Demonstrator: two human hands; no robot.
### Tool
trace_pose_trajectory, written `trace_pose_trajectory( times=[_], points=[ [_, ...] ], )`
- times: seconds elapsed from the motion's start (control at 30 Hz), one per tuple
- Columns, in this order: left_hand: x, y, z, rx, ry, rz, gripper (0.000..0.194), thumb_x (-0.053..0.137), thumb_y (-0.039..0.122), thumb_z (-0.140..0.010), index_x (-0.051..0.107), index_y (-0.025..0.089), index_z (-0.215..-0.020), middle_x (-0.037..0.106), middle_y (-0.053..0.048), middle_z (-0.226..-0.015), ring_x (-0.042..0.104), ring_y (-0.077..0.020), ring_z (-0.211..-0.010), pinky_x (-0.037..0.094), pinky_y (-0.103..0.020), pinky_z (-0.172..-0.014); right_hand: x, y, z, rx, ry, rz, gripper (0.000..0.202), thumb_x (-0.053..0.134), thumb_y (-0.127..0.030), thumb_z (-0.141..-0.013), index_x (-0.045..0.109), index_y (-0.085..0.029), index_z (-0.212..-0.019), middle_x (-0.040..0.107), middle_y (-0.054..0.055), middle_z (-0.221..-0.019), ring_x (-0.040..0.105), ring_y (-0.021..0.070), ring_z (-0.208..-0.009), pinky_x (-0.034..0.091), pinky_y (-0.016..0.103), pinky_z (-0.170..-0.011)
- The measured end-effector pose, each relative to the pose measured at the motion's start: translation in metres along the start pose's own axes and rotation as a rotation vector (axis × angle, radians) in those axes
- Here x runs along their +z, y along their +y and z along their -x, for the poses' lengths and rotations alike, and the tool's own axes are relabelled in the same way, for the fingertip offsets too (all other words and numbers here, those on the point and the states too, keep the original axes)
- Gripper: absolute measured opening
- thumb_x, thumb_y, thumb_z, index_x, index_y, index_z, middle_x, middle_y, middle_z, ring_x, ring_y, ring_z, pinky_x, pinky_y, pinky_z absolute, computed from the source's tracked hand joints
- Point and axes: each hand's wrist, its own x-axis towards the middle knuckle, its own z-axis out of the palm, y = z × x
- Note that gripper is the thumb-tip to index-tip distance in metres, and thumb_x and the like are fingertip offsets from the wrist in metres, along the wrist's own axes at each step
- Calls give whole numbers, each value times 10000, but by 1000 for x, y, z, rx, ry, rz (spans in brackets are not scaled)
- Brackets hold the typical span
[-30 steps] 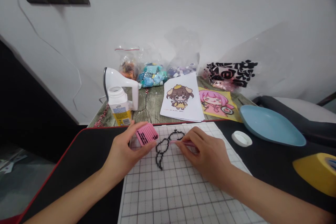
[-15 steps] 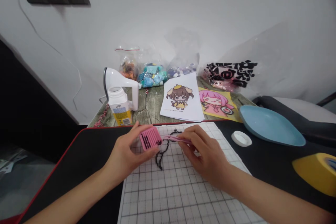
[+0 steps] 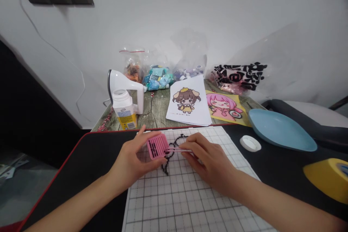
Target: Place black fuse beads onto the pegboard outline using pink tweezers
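Between thumb and fingers, my left hand (image 3: 133, 156) holds a small pink slotted bead tray (image 3: 160, 143), tilted, with rows of black beads lying in its grooves. My right hand (image 3: 209, 161) grips pink tweezers (image 3: 179, 150), whose tips reach the tray's right lower corner, over some black beads there. Whether a bead is pinched in the tips is too small to tell. Beneath both hands lies a white gridded pegboard (image 3: 190, 195). A curving line of black beads (image 3: 166, 168) stands on it, partly hidden by the tray and tweezers.
Behind the board are a white bottle (image 3: 124, 110), a white handled appliance (image 3: 138, 98), a printed character sheet (image 3: 187, 110) and a yellow picture (image 3: 225, 107). Bead bags (image 3: 159, 78) lean against the wall. At right sit a white cap (image 3: 250, 143), a blue tray (image 3: 282, 130) and a yellow tape roll (image 3: 323, 175).
The tweezers have shifted slightly left and down, their tips now at the tray's corner. The pink tray has moved a little to the right and tilted differently.
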Motion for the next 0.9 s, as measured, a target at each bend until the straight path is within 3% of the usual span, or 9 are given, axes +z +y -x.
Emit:
trace_pose_trajectory(
  times=[0.7, 0.9],
  points=[
    [0, -3, 0, 62, 7, -44, 507, 776, 386, -707, 662, 172, -1153, 743, -96, -1135, 532, -362, -1263, 358, -567, -1098, 2, 1, 0, -35, 28, -2, 125, 450, -200, -977, 569, -177, -1010, 613, 49, -900, 585, 120, -655, 450, 233, -500],
    [0, -3, 0, 97, 14, -42, 503, 779, 378, -712, 660, 156, -1147, 748, -109, -1117, 596, -347, -1202, 331, -563, -1109, 1, 0, -1, -33, 61, -25, 121, 453, -190, -977, 570, -166, -1004, 612, 50, -893, 588, 111, -649, 457, 224, -502]
  ],
)
